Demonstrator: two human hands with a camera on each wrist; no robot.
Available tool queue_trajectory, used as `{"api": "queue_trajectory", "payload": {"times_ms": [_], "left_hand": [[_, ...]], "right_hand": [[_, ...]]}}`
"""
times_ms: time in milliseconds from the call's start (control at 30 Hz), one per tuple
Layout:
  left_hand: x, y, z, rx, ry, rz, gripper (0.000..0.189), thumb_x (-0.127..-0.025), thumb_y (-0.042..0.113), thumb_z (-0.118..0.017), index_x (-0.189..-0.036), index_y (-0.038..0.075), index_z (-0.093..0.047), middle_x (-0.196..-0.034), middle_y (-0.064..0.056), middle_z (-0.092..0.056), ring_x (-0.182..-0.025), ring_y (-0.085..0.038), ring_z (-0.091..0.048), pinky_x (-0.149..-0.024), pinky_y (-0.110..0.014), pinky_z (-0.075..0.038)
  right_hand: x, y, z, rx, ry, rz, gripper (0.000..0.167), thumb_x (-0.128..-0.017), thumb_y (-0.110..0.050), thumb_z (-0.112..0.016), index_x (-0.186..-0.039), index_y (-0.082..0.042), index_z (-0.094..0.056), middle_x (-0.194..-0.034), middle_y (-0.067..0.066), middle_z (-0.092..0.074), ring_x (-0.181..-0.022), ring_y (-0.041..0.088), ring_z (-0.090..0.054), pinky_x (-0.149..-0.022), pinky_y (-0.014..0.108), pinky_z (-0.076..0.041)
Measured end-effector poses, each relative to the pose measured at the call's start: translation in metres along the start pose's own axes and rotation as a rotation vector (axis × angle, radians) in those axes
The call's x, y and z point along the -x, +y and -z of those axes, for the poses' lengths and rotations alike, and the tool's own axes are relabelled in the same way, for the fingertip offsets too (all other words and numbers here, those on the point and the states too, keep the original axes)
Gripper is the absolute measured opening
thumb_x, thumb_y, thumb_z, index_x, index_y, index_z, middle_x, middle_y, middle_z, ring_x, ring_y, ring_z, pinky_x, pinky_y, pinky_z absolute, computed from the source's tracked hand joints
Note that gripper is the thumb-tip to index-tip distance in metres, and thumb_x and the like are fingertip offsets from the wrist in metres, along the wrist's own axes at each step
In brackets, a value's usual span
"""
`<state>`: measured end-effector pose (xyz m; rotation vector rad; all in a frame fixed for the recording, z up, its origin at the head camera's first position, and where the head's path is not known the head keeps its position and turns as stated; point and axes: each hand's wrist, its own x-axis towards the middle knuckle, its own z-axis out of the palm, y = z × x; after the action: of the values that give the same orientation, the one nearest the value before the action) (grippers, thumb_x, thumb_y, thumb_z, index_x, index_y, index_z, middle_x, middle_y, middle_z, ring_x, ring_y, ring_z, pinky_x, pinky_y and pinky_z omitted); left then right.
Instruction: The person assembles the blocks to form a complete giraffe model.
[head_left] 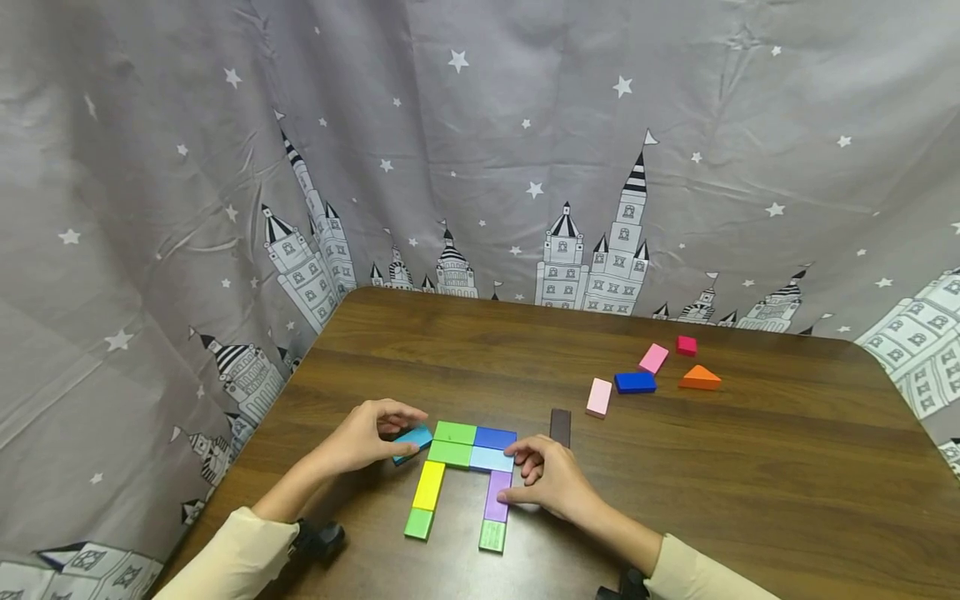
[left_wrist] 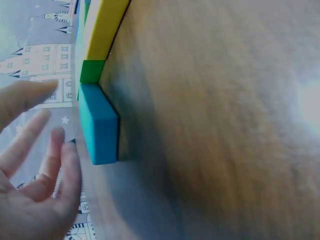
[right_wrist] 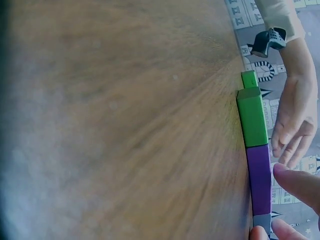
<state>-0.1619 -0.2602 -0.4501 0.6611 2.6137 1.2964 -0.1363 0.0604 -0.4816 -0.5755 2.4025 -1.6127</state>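
Observation:
My left hand (head_left: 365,436) hovers by a light-blue block (head_left: 417,437), which lies slanted against the left end of a flat block figure. In the left wrist view its loosely spread fingers stand apart from that block (left_wrist: 100,127). My right hand (head_left: 553,481) is at the figure's right side, thumb beside the purple block (head_left: 497,498) and a fingertip at the pale blue block (head_left: 491,458). Two green blocks (head_left: 450,452) and a blue block (head_left: 495,437) complete the upper part. A yellow block (head_left: 428,486) and small green blocks (head_left: 418,524) form the legs.
A dark brown block (head_left: 560,425) lies just beyond my right hand. Farther right on the wooden table (head_left: 787,467) are a pale pink block (head_left: 598,397), a dark blue block (head_left: 634,382), a pink block (head_left: 653,358), a red block (head_left: 686,345) and an orange triangle (head_left: 700,378).

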Motion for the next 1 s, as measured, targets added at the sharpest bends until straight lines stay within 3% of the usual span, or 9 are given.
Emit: {"api": "queue_trajectory", "payload": {"times_ms": [233, 433, 667, 1000], "left_hand": [[-0.015, 0.001, -0.008, 0.053, -0.062, -0.124, 0.035, -0.087, 0.014, -0.080, -0.118, 0.002, -0.072, -0.114, -0.010, -0.068, -0.104, -0.032, -0.064, -0.090, -0.042, -0.055], [-0.026, 0.001, -0.013, 0.019, -0.098, -0.146, 0.031, -0.085, 0.016, -0.081, -0.114, 0.006, -0.075, -0.112, -0.002, -0.067, -0.106, -0.024, -0.062, -0.095, -0.041, -0.053], [-0.033, 0.000, -0.014, -0.065, -0.120, -0.168, 0.028, -0.084, 0.019, -0.083, -0.110, 0.011, -0.077, -0.111, 0.002, -0.065, -0.103, -0.017, -0.059, -0.089, -0.035, -0.053], [-0.038, -0.009, -0.015, -0.032, -0.163, -0.150, 0.029, -0.084, 0.020, -0.083, -0.110, 0.008, -0.077, -0.110, -0.002, -0.066, -0.102, -0.021, -0.061, -0.089, -0.037, -0.053]], "right_hand": [[0.000, 0.001, 0.001, 0.004, -0.003, 0.005, 0.045, -0.066, -0.007, -0.094, -0.104, 0.002, -0.070, -0.087, 0.008, -0.057, -0.068, 0.015, -0.054, -0.059, 0.018, -0.048], [-0.001, 0.002, 0.001, 0.010, -0.002, 0.010, 0.045, -0.066, -0.007, -0.094, -0.104, 0.002, -0.070, -0.086, 0.007, -0.057, -0.068, 0.015, -0.055, -0.059, 0.018, -0.048], [-0.002, 0.002, 0.000, 0.017, -0.002, 0.012, 0.046, -0.066, -0.008, -0.094, -0.104, 0.002, -0.070, -0.086, 0.007, -0.057, -0.068, 0.014, -0.055, -0.059, 0.018, -0.048], [-0.001, 0.002, 0.002, -0.002, -0.014, 0.017, 0.045, -0.068, -0.008, -0.093, -0.105, 0.003, -0.070, -0.088, 0.009, -0.058, -0.069, 0.015, -0.055, -0.059, 0.018, -0.049]]}}
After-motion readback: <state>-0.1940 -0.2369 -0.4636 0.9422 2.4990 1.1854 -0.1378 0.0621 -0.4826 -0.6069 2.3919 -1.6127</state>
